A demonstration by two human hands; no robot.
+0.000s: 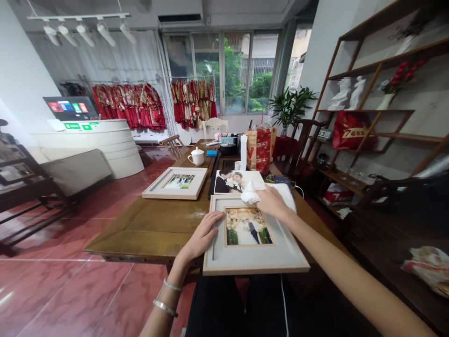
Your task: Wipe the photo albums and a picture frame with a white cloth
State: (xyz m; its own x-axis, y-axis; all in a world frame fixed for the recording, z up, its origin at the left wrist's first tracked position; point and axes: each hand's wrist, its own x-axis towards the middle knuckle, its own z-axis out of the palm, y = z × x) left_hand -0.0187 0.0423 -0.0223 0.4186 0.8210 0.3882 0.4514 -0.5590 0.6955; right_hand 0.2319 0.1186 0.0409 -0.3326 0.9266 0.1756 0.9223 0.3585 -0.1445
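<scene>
A pale wooden picture frame (252, 255) with a wedding photo lies flat at the near edge of the wooden table (154, 224), overhanging toward my lap. My left hand (202, 236) rests on the frame's left border with its fingers stretched flat. My right hand (271, 201) is closed on a crumpled white cloth (250, 193) and presses it on the frame's top edge. An unframed photo print (231, 181) lies just beyond the frame.
A second framed photo (177, 183) lies to the left on the table. Farther back stand a white teacup (197, 156), a tea tray and a red paper bag (260, 150). A phone (280, 179) lies right. Wooden shelves line the right wall.
</scene>
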